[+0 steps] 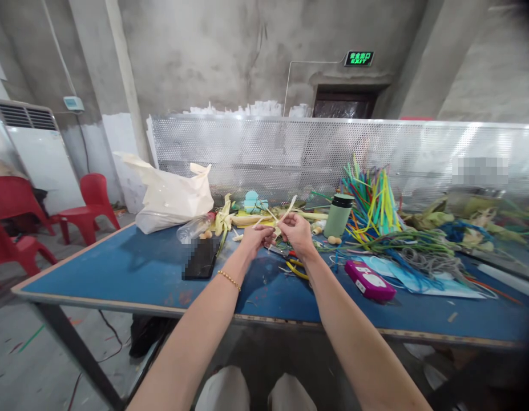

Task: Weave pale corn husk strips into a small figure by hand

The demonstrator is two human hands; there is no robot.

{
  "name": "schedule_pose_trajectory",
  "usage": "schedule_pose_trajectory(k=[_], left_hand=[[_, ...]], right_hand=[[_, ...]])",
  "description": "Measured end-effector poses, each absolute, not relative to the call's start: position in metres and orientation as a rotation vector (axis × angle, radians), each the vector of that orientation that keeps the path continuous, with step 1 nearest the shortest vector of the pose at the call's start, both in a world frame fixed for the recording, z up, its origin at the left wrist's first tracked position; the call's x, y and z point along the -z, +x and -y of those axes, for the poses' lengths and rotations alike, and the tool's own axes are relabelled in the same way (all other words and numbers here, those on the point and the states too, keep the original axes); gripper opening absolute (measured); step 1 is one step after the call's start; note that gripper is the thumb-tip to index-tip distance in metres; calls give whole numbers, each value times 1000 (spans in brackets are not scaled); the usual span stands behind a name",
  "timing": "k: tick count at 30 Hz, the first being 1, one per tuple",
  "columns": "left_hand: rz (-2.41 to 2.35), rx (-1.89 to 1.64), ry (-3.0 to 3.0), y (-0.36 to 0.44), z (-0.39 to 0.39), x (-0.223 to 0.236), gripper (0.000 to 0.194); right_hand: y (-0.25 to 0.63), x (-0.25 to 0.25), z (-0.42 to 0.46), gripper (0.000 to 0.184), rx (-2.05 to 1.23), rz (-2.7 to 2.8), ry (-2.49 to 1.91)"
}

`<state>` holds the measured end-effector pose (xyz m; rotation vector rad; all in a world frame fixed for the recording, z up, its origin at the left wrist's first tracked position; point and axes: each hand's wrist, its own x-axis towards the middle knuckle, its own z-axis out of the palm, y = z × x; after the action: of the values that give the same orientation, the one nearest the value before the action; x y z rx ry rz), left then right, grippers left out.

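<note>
Over the blue table, my left hand (258,238) and my right hand (295,232) almost touch, fingertips pinched together. Between them is a pale, straw-like strip (289,208), perhaps husk; its upper end sticks up above my right hand, and thin ends cross near my left fingers. My fingers cover the middle of it. Just below the right hand lie yellow-handled pliers (297,268), with a red-handled tool partly hidden by the wrist. Yellowish husk pieces (247,220) are spread behind both hands.
A black phone (203,258), clear bottle (194,229) and white plastic bag (174,197) are left. Rightward stand a green tumbler (338,217) and colourful strips (375,200), with cords (412,245) and a magenta box (369,281). Behind rises a perforated metal screen (247,154).
</note>
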<state>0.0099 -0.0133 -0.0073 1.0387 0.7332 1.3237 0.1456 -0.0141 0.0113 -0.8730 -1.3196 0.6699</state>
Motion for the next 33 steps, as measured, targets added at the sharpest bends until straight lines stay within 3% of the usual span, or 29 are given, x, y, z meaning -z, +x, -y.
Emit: schedule_pose_trajectory(k=[5,25,33], left_hand=[[-713,-1446,979,9,12,7,21],[-663,-1417,972,7,11,7,20],[-667,-1395,989,8,8,10,17]], right_hand=[[145,-10,13,34,-661,1356,-897],[158,-15,11,35,-608,1238,-898],[152,-20,20,44,-665,1324,-891]])
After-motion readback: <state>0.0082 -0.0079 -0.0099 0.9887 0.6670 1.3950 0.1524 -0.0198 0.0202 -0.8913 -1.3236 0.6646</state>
